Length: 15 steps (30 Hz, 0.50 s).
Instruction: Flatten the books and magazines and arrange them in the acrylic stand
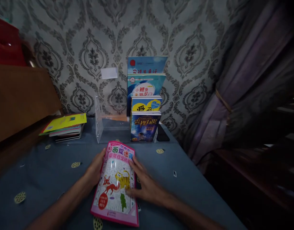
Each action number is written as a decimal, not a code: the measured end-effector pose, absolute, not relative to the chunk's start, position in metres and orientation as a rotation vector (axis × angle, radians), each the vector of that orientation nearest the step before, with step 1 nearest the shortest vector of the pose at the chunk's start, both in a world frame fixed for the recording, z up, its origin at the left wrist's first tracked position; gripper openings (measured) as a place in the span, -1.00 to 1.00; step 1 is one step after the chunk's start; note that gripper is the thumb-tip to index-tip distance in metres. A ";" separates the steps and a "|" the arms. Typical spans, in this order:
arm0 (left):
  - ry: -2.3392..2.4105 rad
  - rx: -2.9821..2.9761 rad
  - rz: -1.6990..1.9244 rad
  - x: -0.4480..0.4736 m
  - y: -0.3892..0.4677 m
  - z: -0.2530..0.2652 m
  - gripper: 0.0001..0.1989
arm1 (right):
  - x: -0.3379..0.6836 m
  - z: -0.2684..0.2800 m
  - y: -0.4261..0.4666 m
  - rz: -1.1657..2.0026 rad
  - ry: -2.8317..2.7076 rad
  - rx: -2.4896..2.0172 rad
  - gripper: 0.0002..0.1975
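A pink picture book (117, 183) with a fox and a striped cat on its cover is tilted up between both hands, over the front of the table. My left hand (96, 167) grips its left edge, the fingers partly hidden behind it. On the right edge lies my right hand (147, 185), its thumb on the cover and its fingers along the side. Just beyond the book stands a clear acrylic rack (99, 124). Its right side holds several upright books in steps, a dark blue book (145, 127) in front and a teal book (147, 84) farther back.
A stack of books (65, 124) with a yellow one on top lies at the left of the blue tablecloth (185, 198). Behind the front book's right side is a dark flat object (163, 133). A wooden headboard (22, 102) borders the left, a curtain (223, 89) the right.
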<state>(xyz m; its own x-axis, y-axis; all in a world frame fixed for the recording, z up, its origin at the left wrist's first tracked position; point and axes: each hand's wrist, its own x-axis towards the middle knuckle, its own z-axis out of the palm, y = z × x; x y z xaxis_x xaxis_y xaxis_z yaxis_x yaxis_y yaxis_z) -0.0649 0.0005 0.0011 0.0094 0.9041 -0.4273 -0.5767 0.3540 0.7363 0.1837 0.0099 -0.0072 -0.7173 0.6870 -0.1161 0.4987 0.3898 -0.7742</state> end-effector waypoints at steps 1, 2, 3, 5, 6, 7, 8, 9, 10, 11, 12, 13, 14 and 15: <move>1.034 0.414 1.210 -0.065 0.001 0.001 -0.63 | 0.183 -0.009 0.011 1.259 -2.370 -1.044 0.23; 1.060 0.438 1.232 -0.065 0.002 0.002 -0.66 | 0.183 -0.011 0.012 1.277 -2.320 -1.031 0.20; 1.092 0.464 1.264 -0.065 0.002 0.002 -0.70 | 0.183 -0.014 0.012 1.286 -2.276 -1.015 0.17; 1.156 0.498 1.315 -0.064 0.003 0.003 -0.78 | 0.184 -0.018 0.014 1.277 -2.204 -0.975 0.09; 1.185 0.512 1.330 -0.064 0.003 0.003 -0.81 | 0.184 -0.019 0.015 1.267 -2.179 -0.952 0.05; 1.211 0.524 1.334 -0.063 0.004 0.004 -0.81 | 0.184 -0.020 0.015 1.257 -2.155 -0.930 0.01; 1.231 0.535 1.327 -0.063 0.005 0.006 -0.81 | 0.184 -0.020 0.016 1.243 -2.131 -0.914 -0.03; 1.245 0.546 1.312 -0.062 0.007 0.007 -0.81 | 0.184 -0.021 0.017 1.224 -2.108 -0.903 -0.06; 1.253 0.563 1.293 -0.062 0.009 0.010 -0.80 | 0.184 -0.021 0.018 1.200 -2.081 -0.894 -0.10; 1.259 0.583 1.272 -0.062 0.011 0.012 -0.79 | 0.184 -0.022 0.020 1.172 -2.048 -0.883 -0.13; 1.274 0.610 1.248 -0.062 0.014 0.015 -0.79 | 0.184 -0.022 0.022 1.148 -2.005 -0.869 -0.16; 1.292 0.646 1.225 -0.062 0.017 0.017 -0.78 | 0.184 -0.023 0.024 1.136 -1.960 -0.853 -0.18; 1.320 0.685 1.203 -0.063 0.019 0.019 -0.78 | 0.184 -0.024 0.026 1.140 -1.914 -0.836 -0.19; 1.354 0.719 1.185 -0.063 0.022 0.021 -0.77 | 0.184 -0.025 0.029 1.160 -1.867 -0.822 -0.20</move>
